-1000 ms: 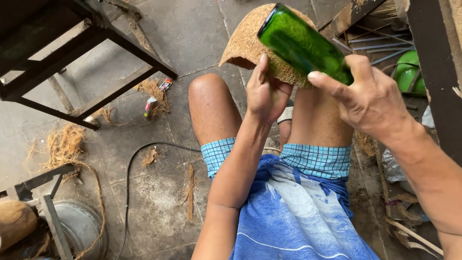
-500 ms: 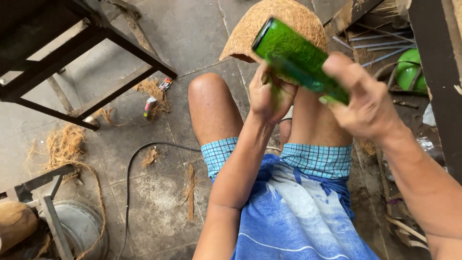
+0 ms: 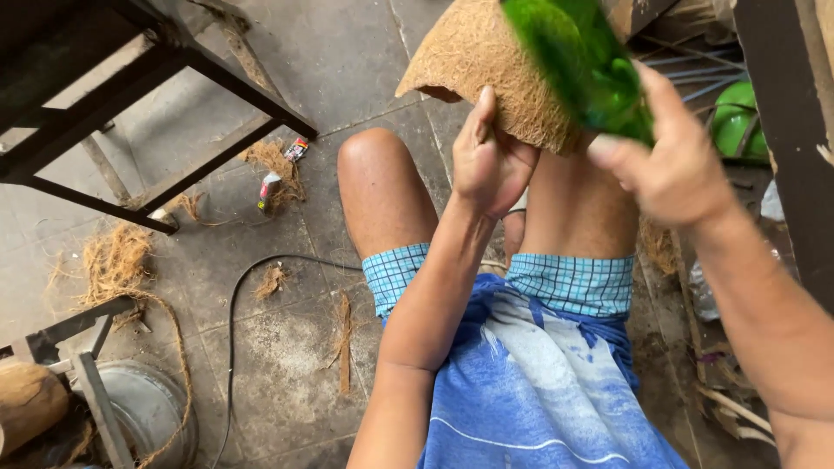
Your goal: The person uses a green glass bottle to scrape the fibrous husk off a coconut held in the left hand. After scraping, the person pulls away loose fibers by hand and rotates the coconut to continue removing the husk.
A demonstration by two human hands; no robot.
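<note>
1. Head view: the left hand [image 3: 488, 161] rises from the lap, fingers curled around the rim of a brown, fibrous, bowl-shaped coconut shell [image 3: 486, 65], held above the bare knees.
2. The right hand [image 3: 673, 165] is closed on a green glass bottle [image 3: 586, 65], slanted against the shell's outer surface.
3. Count: one shell, one bottle, two hands.
4. Below lies a grey concrete floor [image 3: 347, 61] strewn with coconut fibre [image 3: 113, 260], a black cable [image 3: 239, 295] and a dark metal frame [image 3: 174, 87].
</note>
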